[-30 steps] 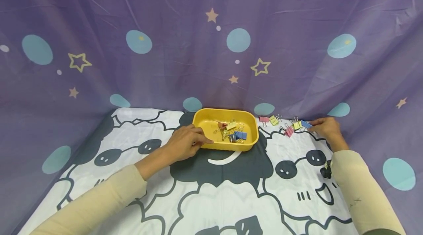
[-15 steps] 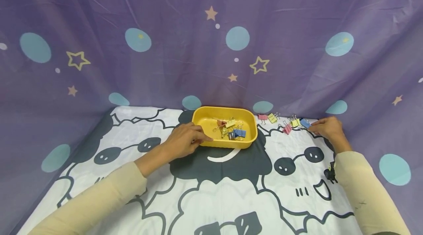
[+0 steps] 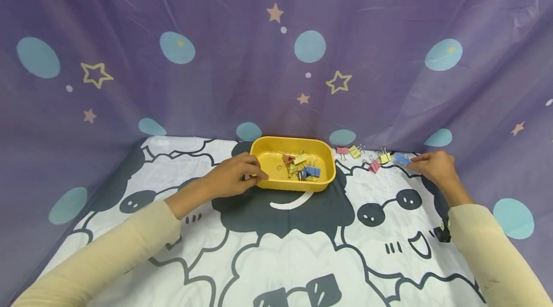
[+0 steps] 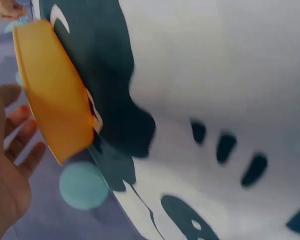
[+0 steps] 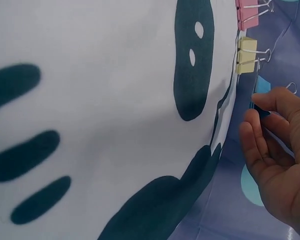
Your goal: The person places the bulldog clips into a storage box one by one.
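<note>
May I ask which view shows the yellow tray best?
The head view: it looks into the yellow tray, showing the clips inside. The left wrist view shows mainly its outside; the right wrist view, none.

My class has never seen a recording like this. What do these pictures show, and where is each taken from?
There is no machine, only a person's bare left hand and right hand. The wide view comes from a head-worn camera; each close view comes from a camera on one wrist. On the patterned cloth stands a yellow tray with several binder clips inside; two pink clips and two yellow clips lie to its right. The right hand's fingers pinch a blue clip. The left hand is at the tray's left end.
</note>
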Motion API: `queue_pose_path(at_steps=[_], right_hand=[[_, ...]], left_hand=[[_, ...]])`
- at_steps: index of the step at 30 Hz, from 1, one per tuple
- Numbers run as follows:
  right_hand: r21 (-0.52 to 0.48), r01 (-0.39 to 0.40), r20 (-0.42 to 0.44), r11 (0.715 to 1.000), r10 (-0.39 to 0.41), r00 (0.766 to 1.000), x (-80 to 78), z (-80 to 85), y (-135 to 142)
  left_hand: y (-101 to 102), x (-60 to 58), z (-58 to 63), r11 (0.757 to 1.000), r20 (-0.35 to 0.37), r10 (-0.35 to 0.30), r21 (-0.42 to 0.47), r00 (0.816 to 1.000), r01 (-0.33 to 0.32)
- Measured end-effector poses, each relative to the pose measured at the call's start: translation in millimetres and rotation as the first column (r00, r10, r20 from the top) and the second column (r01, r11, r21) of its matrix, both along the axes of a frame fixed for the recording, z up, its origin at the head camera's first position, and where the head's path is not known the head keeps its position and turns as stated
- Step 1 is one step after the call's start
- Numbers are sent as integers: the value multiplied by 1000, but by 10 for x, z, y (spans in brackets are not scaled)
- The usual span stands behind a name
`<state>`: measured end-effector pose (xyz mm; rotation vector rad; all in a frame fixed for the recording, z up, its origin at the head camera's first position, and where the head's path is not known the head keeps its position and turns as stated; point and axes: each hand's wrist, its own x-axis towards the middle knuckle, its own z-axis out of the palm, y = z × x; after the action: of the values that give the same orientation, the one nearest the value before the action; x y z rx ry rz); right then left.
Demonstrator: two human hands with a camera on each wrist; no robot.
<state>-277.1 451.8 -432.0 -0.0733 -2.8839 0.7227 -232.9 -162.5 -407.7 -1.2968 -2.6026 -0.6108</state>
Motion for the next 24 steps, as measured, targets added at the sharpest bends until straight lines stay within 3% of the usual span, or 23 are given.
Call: queue_pose_path(at_steps=[3,6,10,14,24], right_hand=[[-13,5,-6,1000,-5,1000,15,31,-35],[-10,-7,-36,1000,7,999,25,61,-73],[-36,-11,-63,999,8,998,24,115,-174],[-44,14,-69,999,-17,997,18,166,-283],[-75,62,-46,995,-65,997,44,280,-514]], left_hand=[[-102,-86,3,1000,-38,-26,-11,999,25],[-199,-194,-45,995,-108,-98,-19,989,96],[-297,-319,-156,975,-173,-218,9,961,223],[-322,-388,-241,953,-216,-286,35,934,300],[-298,-416,-259,947,-236,-312,-6,920,320]])
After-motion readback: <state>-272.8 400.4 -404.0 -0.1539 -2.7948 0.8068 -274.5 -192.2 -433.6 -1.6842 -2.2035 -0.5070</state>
